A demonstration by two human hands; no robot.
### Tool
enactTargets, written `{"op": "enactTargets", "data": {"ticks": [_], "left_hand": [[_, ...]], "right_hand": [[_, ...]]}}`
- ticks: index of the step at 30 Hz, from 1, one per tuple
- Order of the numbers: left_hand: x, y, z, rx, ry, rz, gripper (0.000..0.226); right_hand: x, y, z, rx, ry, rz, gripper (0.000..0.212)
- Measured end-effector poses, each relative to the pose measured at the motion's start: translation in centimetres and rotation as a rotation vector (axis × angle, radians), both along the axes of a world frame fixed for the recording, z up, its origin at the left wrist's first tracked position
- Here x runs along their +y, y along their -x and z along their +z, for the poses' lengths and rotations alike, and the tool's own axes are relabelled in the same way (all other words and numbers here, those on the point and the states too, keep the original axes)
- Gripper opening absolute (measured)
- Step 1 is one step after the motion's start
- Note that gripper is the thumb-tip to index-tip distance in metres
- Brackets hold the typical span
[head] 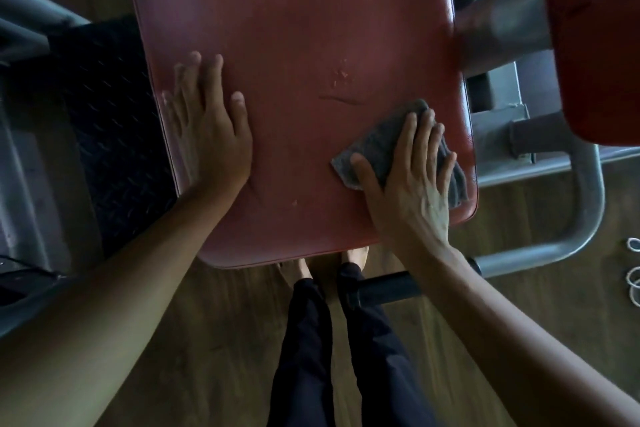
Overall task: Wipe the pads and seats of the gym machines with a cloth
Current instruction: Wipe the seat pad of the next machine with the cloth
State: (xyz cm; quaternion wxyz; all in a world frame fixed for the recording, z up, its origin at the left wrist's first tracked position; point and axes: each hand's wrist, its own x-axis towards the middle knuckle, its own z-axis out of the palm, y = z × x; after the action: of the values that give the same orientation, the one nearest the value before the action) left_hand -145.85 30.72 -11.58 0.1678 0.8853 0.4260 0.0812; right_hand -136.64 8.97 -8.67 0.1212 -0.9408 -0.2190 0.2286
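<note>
A worn red seat pad [294, 45] fills the middle of the head view, with scuffs and small tears near its centre. My left hand [211, 128] lies flat with straight fingers on the pad's left edge. My right hand [412, 180] presses a grey cloth [381, 139] flat onto the pad near its right front corner, fingers spread over the cloth. Part of the cloth shows beyond my fingertips and beside my little finger.
A second red pad [595, 38] hangs at the upper right. Grey steel frame tubes [585, 211] run right of the seat, and a black handle grip [388, 288] sticks out below it. A black tread plate [114, 135] lies at the left. My legs and bare feet stand on the wooden floor.
</note>
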Motion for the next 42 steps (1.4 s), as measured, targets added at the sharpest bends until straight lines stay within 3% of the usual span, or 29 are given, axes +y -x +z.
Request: {"op": "enactTargets", "data": {"ticks": [5, 11, 14, 20, 27, 30, 34, 42], "left_hand": [[-0.1, -0.5, -1.0, 0.092, -0.058, 0.013, 0.054], [-0.2, -0.5, -1.3, 0.108, -0.103, 0.021, 0.053], [-0.2, -0.5, -1.1, 0.104, -0.082, 0.022, 0.053], [-0.2, -0.6, -1.0, 0.112, -0.081, 0.023, 0.053], [-0.3, -0.7, -1.1, 0.105, -0.1, 0.028, 0.052], [-0.3, -0.7, -1.2, 0.105, -0.1, 0.029, 0.053], [-0.3, -0.8, -1.1, 0.12, -0.096, 0.035, 0.053], [-0.3, -0.7, -1.2, 0.113, -0.102, 0.033, 0.052]], "right_hand": [[3.4, -0.3, -1.4, -0.062, 0.03, -0.127, 0.086], [-0.2, 2.3, -1.1, -0.068, 0.042, 0.214, 0.069], [-0.5, 0.9, -0.6, -0.041, 0.097, 0.216, 0.065], [7.3, -3.2, -0.2, 0.041, 0.053, 0.015, 0.077], [4.7, -5.0, 1.0, 0.099, 0.083, 0.223, 0.073], [5.7, -5.1, 0.2, 0.112, 0.06, 0.17, 0.074], [8.1, -3.4, -1.9, -0.124, 0.019, -0.006, 0.064], [1.5, -1.1, -2.1, -0.159, -0.009, 0.357, 0.057]]}}
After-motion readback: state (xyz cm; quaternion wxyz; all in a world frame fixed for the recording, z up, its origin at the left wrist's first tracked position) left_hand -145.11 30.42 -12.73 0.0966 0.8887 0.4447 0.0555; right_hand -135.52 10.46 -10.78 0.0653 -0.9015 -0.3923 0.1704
